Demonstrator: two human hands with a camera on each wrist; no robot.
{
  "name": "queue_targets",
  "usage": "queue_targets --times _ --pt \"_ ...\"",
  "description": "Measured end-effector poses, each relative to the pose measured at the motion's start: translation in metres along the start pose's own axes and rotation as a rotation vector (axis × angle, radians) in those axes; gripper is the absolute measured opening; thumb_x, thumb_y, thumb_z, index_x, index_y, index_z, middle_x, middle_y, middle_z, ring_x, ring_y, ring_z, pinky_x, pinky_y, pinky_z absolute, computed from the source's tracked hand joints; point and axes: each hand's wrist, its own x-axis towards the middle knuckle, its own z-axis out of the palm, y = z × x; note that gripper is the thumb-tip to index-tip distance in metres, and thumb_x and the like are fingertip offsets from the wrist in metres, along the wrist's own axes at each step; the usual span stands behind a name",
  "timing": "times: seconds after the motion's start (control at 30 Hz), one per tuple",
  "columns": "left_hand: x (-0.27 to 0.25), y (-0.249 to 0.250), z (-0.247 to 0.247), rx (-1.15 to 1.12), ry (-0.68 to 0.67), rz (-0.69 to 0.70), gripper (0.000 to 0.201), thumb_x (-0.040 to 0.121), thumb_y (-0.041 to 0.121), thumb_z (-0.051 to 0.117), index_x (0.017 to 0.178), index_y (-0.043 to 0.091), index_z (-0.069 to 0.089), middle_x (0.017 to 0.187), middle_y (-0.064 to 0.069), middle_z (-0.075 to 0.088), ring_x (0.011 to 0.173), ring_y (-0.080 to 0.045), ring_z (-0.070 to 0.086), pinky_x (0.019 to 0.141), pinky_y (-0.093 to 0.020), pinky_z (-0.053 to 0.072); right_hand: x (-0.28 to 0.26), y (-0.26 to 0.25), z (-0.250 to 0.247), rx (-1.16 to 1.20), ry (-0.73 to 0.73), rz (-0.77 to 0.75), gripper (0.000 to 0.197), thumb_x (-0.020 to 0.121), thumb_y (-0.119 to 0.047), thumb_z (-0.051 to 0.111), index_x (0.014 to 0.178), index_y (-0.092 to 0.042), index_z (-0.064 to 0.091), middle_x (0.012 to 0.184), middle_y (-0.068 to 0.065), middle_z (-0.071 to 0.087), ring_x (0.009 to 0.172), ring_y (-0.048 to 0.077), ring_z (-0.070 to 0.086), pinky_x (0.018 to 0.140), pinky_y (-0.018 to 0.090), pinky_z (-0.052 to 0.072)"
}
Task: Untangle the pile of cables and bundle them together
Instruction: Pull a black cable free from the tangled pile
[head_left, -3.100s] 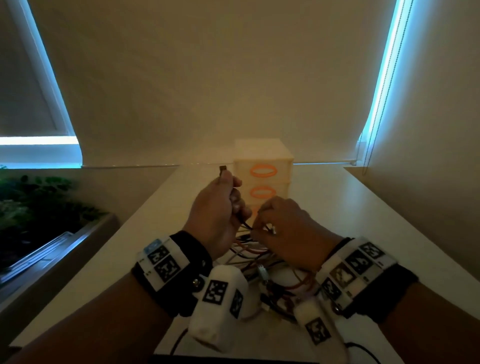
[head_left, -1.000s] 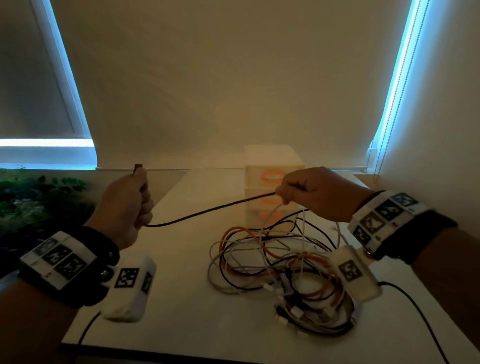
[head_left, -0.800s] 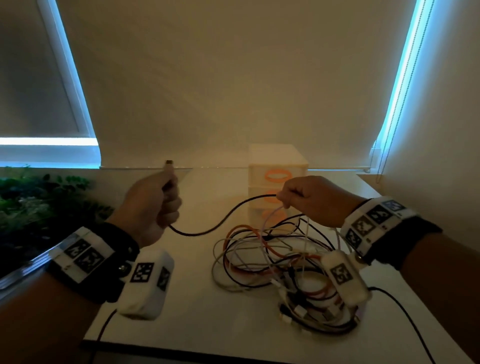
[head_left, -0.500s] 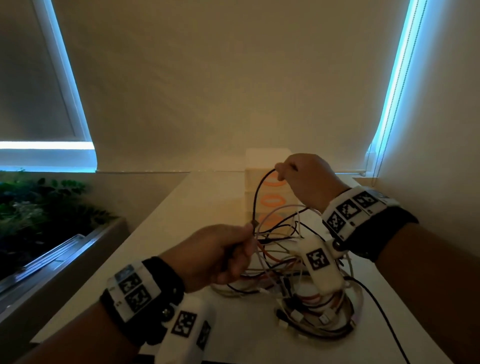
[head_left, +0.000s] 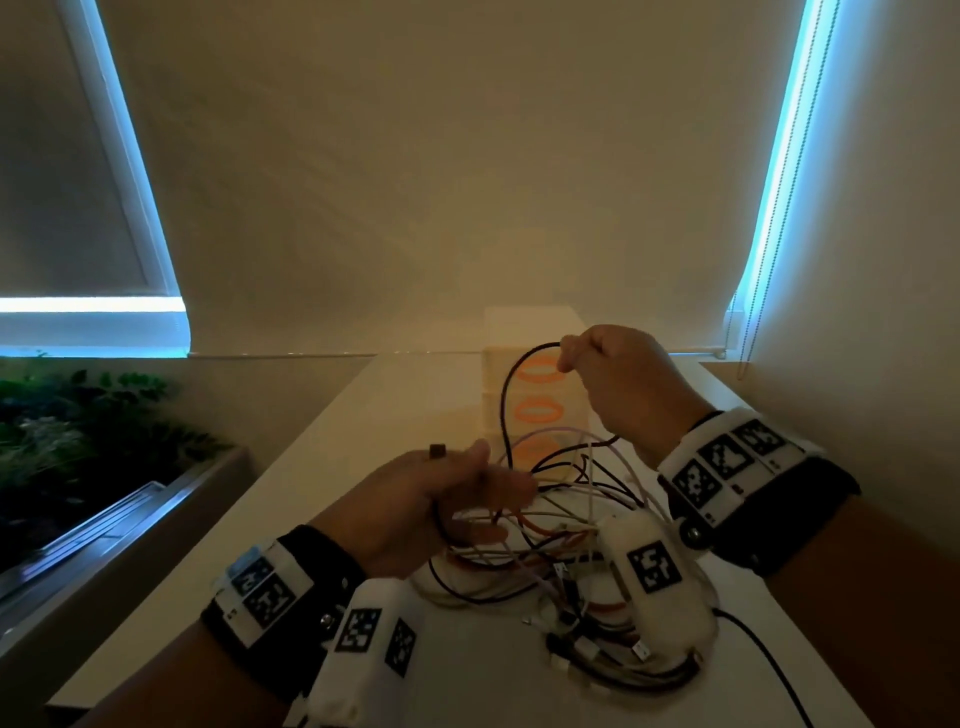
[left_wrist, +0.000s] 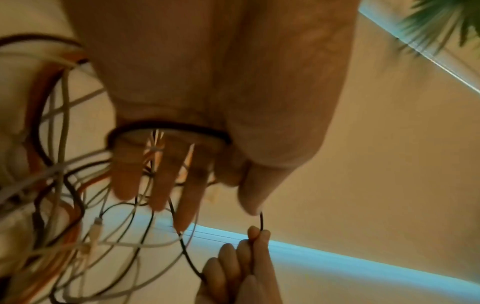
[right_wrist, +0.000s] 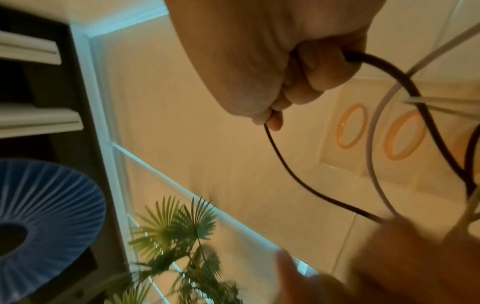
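A tangled pile of cables (head_left: 566, 561), white, orange and black, lies on the white table (head_left: 260, 597). My left hand (head_left: 467, 493) hovers over its left side with the fingers stretched out. A black cable (head_left: 505, 395) runs in a loop round that hand (left_wrist: 168, 127), and its plug (head_left: 438, 451) sticks up by the thumb. Higher up and further back, my right hand (head_left: 613, 379) pinches the same black cable (right_wrist: 285, 170), which arcs down to the left hand. The rest of this cable runs back into the pile.
A small white drawer unit (head_left: 519, 332) with orange ring handles (head_left: 537, 413) stands just behind the pile. Plants in a planter (head_left: 78, 441) lie beyond the table's left edge. A wall and a blind chain (head_left: 753, 291) close the right side.
My left hand swung in from the far left to the pile, and the taut black cable went slack. The left fingers have straightened out, and the cable now loops round them.
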Motion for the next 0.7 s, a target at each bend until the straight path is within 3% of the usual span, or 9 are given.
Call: queue_targets --times 0.07,0.13,0.2,0.23,0.3,0.4,0.47,0.6,0.7 --pt "0.000 -0.004 0.000 0.016 -0.013 -0.055 0.057 0.100 0.042 0.043 0.063 0.002 0.061 0.125 -0.025 0.069 0.122 -0.037 0.064 0.108 -0.060 0.042 0.005 -0.001 -0.004 0.076 -0.029 0.033 0.034 0.100 -0.035 0.048 0.080 -0.016 0.067 0.035 -0.011 0.040 0.035 0.006 0.033 0.047 0.026 0.028" --pt "0.000 -0.003 0.001 -0.048 -0.027 -0.105 0.063 0.104 0.044 0.038 0.059 0.002 0.056 0.128 -0.028 0.066 0.126 -0.045 0.059 0.110 -0.063 0.041 0.002 -0.005 -0.003 0.067 -0.068 -0.014 0.033 0.100 -0.036 0.049 0.080 -0.017 0.068 0.038 -0.012 0.041 0.036 0.008 0.033 0.046 0.026 0.031" --pt "0.003 0.000 0.001 -0.091 -0.037 -0.155 0.062 0.104 0.046 0.040 0.096 -0.006 0.074 0.134 -0.026 0.064 0.128 -0.050 0.054 0.110 -0.063 0.042 -0.006 -0.011 0.000 0.007 -0.102 -0.116 0.031 0.100 -0.035 0.051 0.080 -0.018 0.068 0.041 -0.012 0.045 0.037 0.004 0.035 0.046 0.024 0.033" --pt "0.006 0.002 0.001 -0.131 -0.040 -0.163 0.061 0.103 0.047 0.043 0.116 -0.005 0.072 0.138 -0.025 0.061 0.127 -0.051 0.054 0.109 -0.063 0.043 -0.010 -0.015 0.003 -0.004 -0.135 -0.166 0.029 0.099 -0.033 0.051 0.080 -0.018 0.068 0.045 -0.011 0.049 0.037 0.003 0.037 0.045 0.021 0.033" --pt "0.012 0.009 0.000 -0.266 0.007 -0.134 0.061 0.103 0.049 0.045 0.131 -0.001 0.065 0.140 -0.028 0.058 0.122 -0.051 0.056 0.102 -0.063 0.048 -0.017 -0.019 0.008 0.002 -0.229 -0.243 0.026 0.099 -0.030 0.052 0.081 -0.019 0.067 0.059 -0.007 0.060 0.043 0.001 0.043 0.048 0.018 0.036" --pt "0.024 0.019 -0.004 -0.450 0.155 0.024 0.063 0.106 0.048 0.038 0.125 -0.006 0.063 0.122 -0.032 0.067 0.100 -0.043 0.072 0.084 -0.054 0.061 -0.029 -0.019 0.016 0.007 -0.429 -0.279 0.020 0.097 -0.022 0.056 0.081 -0.021 0.067 0.078 -0.011 0.065 0.065 -0.003 0.056 0.065 0.015 0.047" --pt "0.030 0.027 -0.008 -0.546 0.226 0.118 0.064 0.108 0.048 0.033 0.123 -0.007 0.062 0.108 -0.027 0.073 0.085 -0.034 0.076 0.069 -0.041 0.065 -0.036 -0.012 0.021 -0.145 -0.553 -0.303 0.021 0.097 -0.025 0.057 0.078 -0.028 0.065 0.081 -0.015 0.064 0.076 -0.004 0.059 0.074 0.014 0.047" --pt "0.029 0.036 -0.019 -0.489 0.334 0.179 0.065 0.110 0.047 0.030 0.115 -0.006 0.068 0.072 -0.011 0.068 0.059 -0.021 0.069 0.054 -0.026 0.058 -0.042 0.003 0.024 -0.288 -0.679 -0.213 0.022 0.099 -0.034 0.052 0.084 -0.026 0.067 0.082 -0.012 0.062 0.079 0.004 0.056 0.076 0.025 0.046" --pt "0.026 0.035 -0.022 -0.397 0.337 0.150 0.061 0.109 0.046 0.033 0.118 -0.002 0.070 0.062 -0.005 0.055 0.050 -0.017 0.056 0.047 -0.021 0.050 -0.044 0.010 0.025 -0.248 -0.677 -0.170 0.020 0.099 -0.036 0.053 0.091 -0.025 0.068 0.087 -0.007 0.068 0.079 0.007 0.060 0.077 0.029 0.050"
